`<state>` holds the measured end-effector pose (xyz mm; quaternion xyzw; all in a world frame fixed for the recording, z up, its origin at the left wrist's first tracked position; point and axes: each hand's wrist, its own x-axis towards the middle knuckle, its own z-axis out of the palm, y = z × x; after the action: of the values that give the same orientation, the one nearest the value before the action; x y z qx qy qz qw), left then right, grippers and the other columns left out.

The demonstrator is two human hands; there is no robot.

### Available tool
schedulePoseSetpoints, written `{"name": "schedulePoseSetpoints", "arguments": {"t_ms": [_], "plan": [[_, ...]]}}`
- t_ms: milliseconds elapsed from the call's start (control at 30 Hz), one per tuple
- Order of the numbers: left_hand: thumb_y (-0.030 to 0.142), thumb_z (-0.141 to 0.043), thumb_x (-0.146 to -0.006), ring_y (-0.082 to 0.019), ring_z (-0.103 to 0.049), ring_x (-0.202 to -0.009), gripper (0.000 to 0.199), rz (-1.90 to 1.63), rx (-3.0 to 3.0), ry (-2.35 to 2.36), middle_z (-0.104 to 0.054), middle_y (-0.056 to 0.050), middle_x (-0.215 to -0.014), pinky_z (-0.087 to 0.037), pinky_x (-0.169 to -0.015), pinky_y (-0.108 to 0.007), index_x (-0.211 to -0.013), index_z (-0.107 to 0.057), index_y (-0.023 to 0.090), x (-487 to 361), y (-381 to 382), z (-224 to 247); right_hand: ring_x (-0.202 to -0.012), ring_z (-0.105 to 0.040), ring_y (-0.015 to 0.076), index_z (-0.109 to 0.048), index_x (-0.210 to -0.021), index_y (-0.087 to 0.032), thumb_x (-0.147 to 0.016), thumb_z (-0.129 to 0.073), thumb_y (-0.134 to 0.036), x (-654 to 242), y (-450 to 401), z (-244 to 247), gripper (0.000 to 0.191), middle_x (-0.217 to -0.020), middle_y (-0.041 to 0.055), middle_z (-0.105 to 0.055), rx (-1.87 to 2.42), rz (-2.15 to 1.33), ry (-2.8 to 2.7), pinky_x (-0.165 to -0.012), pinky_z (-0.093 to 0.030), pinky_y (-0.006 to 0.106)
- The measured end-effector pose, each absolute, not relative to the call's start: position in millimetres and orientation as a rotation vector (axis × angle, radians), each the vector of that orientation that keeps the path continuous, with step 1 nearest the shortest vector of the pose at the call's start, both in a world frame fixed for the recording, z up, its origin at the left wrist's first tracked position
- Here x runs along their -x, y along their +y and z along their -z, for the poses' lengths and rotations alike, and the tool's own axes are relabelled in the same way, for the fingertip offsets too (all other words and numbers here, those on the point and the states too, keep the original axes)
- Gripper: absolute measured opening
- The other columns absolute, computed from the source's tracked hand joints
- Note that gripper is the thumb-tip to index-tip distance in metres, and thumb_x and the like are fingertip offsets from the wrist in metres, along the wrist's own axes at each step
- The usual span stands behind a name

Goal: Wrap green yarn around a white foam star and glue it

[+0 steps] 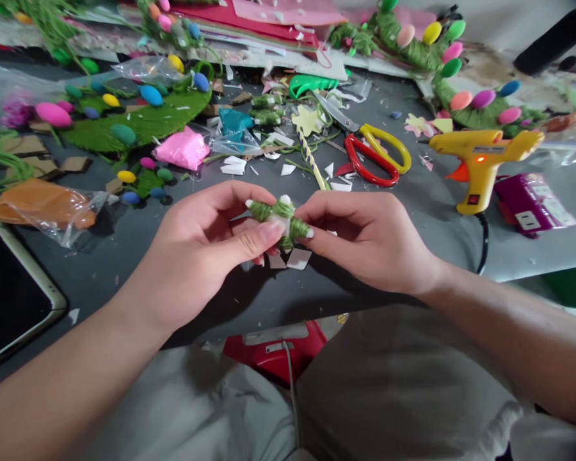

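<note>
Table [100, 266]: dark, pretty messy; bits and bobs piled mostly along the far side
Tablet [9, 294]: near left on the table, dark screen facing up
Left hand [196, 243]: thumb pressed on the star's middle, fingers behind it; so yeah, clamped on the star
Right hand [379, 237]: thumb and finger pinched together at the star's right tip; touching it for sure, can't tell how firmly
Leaf [158, 121]: big green one, far left; colourful eggs on and around it
Glue gun [482, 163]: yellow, right side; light glowing orange, cord trailing toward the near side
Orange pack [43, 205]: left, in clear plastic, just beyond the tablet
Scissors [351, 146]: far, a bit right of centre; one red handle, one yellow, handles spread
Star [290, 224]: centre, between both hands; green yarn wraps, white tips
Scraps [298, 258]: white, on the table just on the near side of the star
</note>
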<state>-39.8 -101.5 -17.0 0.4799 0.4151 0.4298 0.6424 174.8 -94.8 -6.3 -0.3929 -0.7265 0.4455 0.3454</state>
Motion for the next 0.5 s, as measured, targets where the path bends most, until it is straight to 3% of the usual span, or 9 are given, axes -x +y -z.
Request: {"name": "schedulePoseSetpoints", "arguments": {"t_ms": [167,367,500], "plan": [[0.017,-0.077,-0.088,-0.011,-0.066,-0.073,0.012,-1.016,-1.02,0.957,-0.076,-0.002,-0.098,-0.055,-0.059,-0.02,-0.097,-0.075,0.024,37.0,-101.8,15.5,-0.069,-0.068,0.0108,-0.077,-0.093,-0.017,-0.089,-0.073,-0.019,-168.9,-98.7,8.2,0.006,-0.081,0.0,-0.075,1.034,-1.286,-1.706,-0.063,-0.057,0.022],[0.017,-0.077,-0.088,-0.009,-0.067,-0.06,0.014,-1.051,-1.002,1.055,-0.069,0.005,-0.068,-0.057,-0.056,-0.018,-0.099,-0.072,0.024,33.1,-103.6,15.7,-0.061,-0.062,0.0098,-0.075,-0.083,-0.017,-0.088,-0.074,-0.023,-164.8,-102.1,9.2,0.009,-0.071,-0.0006,-0.071,1.195,-1.16,-1.711,-0.054,-0.05,0.021],[0.019,-0.077,-0.087,-0.012,-0.067,-0.055,0.017,-1.056,-1.147,1.204,-0.07,0.004,-0.068,-0.057,-0.052,-0.023,-0.099,-0.066,0.024,27.8,-106.2,14.9,-0.057,-0.059,0.0096,-0.075,-0.079,-0.018,-0.089,-0.073,-0.023,-165.0,-103.9,6.3,0.011,-0.068,-0.0009,-0.071,1.247,-1.015,-1.833,-0.05,-0.046,0.022]]}}
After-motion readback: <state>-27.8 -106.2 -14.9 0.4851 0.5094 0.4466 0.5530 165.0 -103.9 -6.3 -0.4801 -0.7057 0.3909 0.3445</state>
